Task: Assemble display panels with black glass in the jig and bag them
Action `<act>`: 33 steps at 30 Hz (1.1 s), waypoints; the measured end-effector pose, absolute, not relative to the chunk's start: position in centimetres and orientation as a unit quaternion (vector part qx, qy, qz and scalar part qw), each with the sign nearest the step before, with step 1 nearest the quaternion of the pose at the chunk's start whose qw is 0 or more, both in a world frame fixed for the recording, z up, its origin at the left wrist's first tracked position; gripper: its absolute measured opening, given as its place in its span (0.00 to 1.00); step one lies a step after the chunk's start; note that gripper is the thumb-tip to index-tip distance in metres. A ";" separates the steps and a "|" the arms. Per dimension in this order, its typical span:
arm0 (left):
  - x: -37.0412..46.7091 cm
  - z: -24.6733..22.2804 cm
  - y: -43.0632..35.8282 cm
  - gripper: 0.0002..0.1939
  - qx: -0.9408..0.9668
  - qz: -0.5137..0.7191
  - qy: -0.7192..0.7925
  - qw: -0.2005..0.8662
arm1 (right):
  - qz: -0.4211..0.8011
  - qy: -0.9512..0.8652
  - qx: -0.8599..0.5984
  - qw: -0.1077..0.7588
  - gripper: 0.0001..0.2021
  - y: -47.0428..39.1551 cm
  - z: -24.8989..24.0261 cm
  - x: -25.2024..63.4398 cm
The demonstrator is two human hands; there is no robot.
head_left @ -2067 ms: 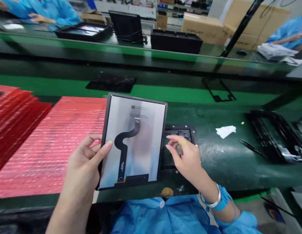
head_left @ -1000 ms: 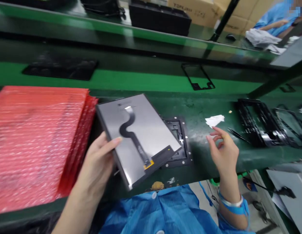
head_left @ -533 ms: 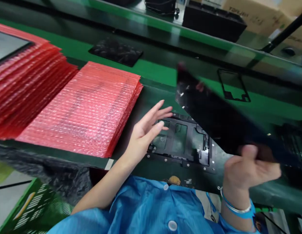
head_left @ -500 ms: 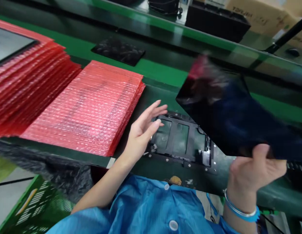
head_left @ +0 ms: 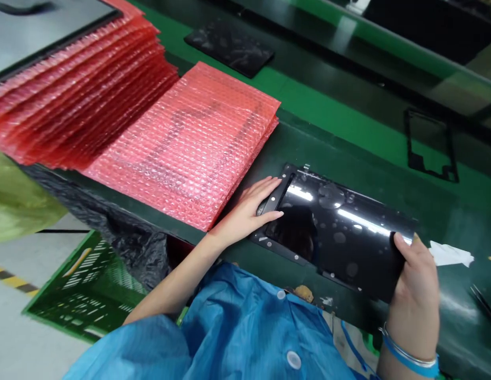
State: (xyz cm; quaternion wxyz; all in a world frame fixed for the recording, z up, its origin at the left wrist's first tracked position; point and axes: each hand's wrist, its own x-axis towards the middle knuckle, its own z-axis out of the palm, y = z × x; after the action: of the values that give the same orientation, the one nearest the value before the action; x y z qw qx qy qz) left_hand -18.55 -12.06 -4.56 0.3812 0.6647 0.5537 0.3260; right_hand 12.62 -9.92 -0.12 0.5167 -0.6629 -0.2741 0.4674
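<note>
On the green bench [head_left: 348,158], a glossy black, glare-streaked panel [head_left: 340,232].

Display panel [head_left: 340,232] hides the fixture — only its left rim shows.

Left hand [head_left: 251,211] lies palm-down with fingers extended and slightly spread, forearm bare and reaching forward from a blue sleeve, while right hand [head_left: 415,274] is curled in a grip, thumb on top, wrist banded.
</note>
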 end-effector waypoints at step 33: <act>-17.3 -5.5 -12.3 0.20 0.730 0.274 0.568 0.264 | 0.406 -0.367 -0.715 0.434 0.22 -9.1 0.3 12.7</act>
State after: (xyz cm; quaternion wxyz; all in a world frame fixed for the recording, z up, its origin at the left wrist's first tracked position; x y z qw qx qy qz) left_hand -17.34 -12.33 -5.50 0.2641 0.7295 0.5683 0.2740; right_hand 12.69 -9.10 0.34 0.4345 -0.7152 -0.3668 0.4064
